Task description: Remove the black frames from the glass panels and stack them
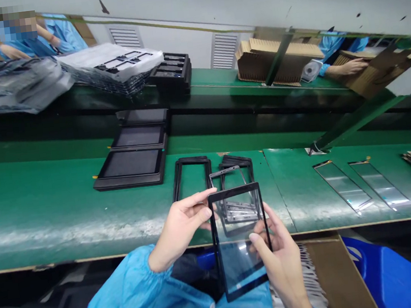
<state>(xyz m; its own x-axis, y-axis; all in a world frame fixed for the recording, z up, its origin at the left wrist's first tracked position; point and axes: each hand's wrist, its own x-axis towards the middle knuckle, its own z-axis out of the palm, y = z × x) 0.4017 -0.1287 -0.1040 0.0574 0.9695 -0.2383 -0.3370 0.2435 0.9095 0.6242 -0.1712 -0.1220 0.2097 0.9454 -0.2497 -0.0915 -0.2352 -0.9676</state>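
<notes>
A tablet-sized touch glass panel (242, 263) with a black border is held upright and slightly tilted above the bench's front edge. My left hand (180, 226) pinches its upper left edge between thumb and fingers. On the right edge my right hand (282, 259) grips it, thumb on the front and fingers showing through the glass behind. Just beyond the panel, black rectangular frames (193, 161) lie stacked on the green bench. Another pile of black frames (241, 160) sits to their right, with a thin grey frame (224, 171) partly hidden by the panel.
Dark screens (132, 162) rest on black foam blocks at the left. Clear panels (342, 185) lie at the right, near a metal post (358, 124). The shelf above carries bagged frames (117, 62), a black tray (174, 73) and cardboard dividers (276, 59). Other people's sleeves show behind.
</notes>
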